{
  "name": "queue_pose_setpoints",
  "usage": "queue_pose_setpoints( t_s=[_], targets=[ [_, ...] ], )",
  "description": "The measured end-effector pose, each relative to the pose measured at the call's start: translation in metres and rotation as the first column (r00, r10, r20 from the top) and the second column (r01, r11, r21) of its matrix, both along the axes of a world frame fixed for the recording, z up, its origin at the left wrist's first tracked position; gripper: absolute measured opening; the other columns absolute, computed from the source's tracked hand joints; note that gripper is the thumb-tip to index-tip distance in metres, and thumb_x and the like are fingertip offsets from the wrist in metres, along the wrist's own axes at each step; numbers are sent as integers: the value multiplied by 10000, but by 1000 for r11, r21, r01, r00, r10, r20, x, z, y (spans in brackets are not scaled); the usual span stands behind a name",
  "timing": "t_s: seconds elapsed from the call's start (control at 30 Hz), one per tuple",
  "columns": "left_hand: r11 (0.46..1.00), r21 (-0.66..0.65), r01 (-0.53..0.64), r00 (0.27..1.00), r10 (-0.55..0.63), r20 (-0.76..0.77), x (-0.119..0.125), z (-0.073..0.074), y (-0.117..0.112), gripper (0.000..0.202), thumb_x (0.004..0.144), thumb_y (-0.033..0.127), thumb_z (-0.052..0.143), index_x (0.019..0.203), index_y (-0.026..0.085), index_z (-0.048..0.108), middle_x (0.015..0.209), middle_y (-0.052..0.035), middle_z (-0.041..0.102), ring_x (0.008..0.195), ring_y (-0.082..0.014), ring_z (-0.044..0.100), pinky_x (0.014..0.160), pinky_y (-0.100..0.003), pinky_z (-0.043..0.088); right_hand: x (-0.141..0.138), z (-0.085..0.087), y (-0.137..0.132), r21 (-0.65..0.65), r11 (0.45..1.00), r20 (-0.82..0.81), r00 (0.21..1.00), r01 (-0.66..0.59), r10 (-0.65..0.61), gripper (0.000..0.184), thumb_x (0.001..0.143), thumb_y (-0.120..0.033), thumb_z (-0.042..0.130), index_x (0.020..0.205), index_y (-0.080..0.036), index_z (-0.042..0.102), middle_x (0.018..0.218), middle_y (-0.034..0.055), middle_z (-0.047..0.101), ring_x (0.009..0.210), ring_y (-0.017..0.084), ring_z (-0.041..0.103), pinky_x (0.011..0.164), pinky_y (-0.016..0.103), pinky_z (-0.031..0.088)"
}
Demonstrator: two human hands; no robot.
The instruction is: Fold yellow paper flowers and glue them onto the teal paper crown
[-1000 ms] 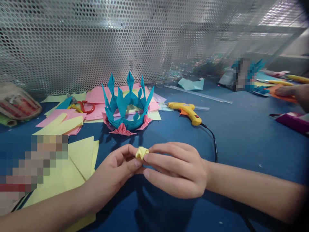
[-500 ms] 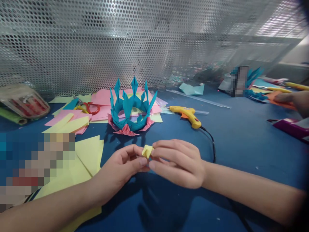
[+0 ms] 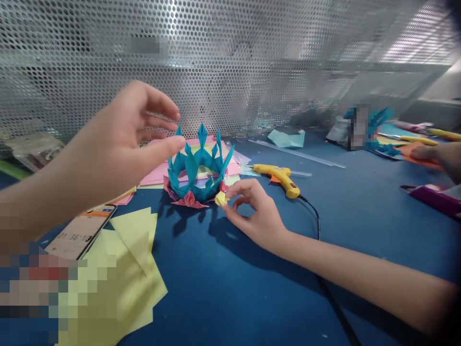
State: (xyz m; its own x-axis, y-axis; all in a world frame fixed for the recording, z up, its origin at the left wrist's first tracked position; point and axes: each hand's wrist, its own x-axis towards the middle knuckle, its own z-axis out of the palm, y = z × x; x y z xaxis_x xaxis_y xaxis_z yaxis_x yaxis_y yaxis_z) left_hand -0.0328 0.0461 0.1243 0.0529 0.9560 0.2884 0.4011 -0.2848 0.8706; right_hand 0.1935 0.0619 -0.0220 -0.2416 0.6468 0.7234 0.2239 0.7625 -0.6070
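Observation:
A blue paper crown [image 3: 196, 187] with tall folded points stands upright on the blue table, with pink folded paper flowers [image 3: 190, 200] around its base. Between the thumb and fingertips of my right hand [image 3: 257, 211] is a small folded yellow paper piece [image 3: 221, 198], held at the crown's front right base. Whether it touches the crown I cannot tell. My left hand [image 3: 126, 127] is raised at the crown's upper left, thumb and fingers apart and nothing in them. Its fingertips are close to the leftmost blue point; contact is unclear.
Right of the crown lies a yellow glue gun [image 3: 275, 175], its black cord [image 3: 317, 218] running toward me. Yellow paper sheets [image 3: 126, 269] and a phone [image 3: 84, 230] are at front left. Clear glue sticks [image 3: 298, 154] lie behind. Another person's hand [image 3: 437, 154] holds orange paper at far right.
My left hand has let go of the yellow paper piece and risen to the crown's upper left. My right hand has carried the piece forward to the crown's base.

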Motion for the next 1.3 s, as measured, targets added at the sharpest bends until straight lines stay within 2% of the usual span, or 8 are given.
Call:
queue_pose_setpoints(
  t_s=[0.07,0.17,0.27,0.43,0.67,0.8,0.97,1.3],
  targets=[
    [995,81,53,944,-23,-330,2,8,21,353,806,394,751,1100,237,635,1135,-18,698,1133,-283,613,960,-362,421,-1,1,1,-73,996,-17,999,-41,40,205,837,-125,634,990,-223,539,911,8,596,769,120,643,594,223,568],
    [999,-37,29,842,-44,-537,11,12,48,291,807,465,711,1006,254,729,998,-32,733,1011,-309,655,946,-387,414,-1,1,2,-156,984,-51,995,-88,81,200,845,-157,643,1025,-213,576,922,16,596,784,122,634,620,233,569],
    [966,-229,121,722,-244,-647,25,11,65,199,756,393,741,885,251,794,949,-44,730,1064,-370,638,1022,-432,362,-2,-1,1,-228,966,-87,991,-124,107,191,849,-180,650,1038,-208,636,954,37,632,843,139,639,669,251,576],
    [844,-496,204,731,-468,-496,45,7,76,176,639,244,820,812,209,822,951,-120,751,1086,-421,653,980,-439,429,-2,-2,0,-376,906,-183,974,-195,134,162,847,-250,699,994,-206,647,898,28,666,801,132,652,678,254,572],
    [687,-575,444,851,-525,29,31,7,92,577,745,630,690,1169,242,746,1229,-159,709,1281,-413,545,937,-422,440,0,4,-1,-545,776,-355,926,-318,129,248,803,-359,768,924,-219,603,788,-12,671,713,122,655,662,262,565],
    [640,-638,428,821,-571,-22,28,1,107,644,735,689,658,1132,188,735,1250,-187,704,1275,-391,532,934,-402,440,-5,6,-3,-639,676,-426,901,-367,87,277,768,-374,803,901,-206,627,813,-8,701,729,116,685,728,270,586],
    [584,-705,402,799,-600,-42,38,-11,116,614,678,691,673,951,154,791,1011,-210,770,1215,-428,577,918,-410,455,-9,9,-5,-739,558,-458,889,-378,-5,287,731,-371,836,868,-189,662,813,-1,719,795,137,735,787,268,598],
    [580,-701,416,788,-614,-41,39,-12,103,793,849,654,523,1460,152,472,1023,-149,782,1119,-407,654,925,-475,442,-16,9,2,-840,435,-417,899,-324,-136,232,784,-359,795,837,-159,691,937,81,755,964,198,754,888,285,605]
  ],
)
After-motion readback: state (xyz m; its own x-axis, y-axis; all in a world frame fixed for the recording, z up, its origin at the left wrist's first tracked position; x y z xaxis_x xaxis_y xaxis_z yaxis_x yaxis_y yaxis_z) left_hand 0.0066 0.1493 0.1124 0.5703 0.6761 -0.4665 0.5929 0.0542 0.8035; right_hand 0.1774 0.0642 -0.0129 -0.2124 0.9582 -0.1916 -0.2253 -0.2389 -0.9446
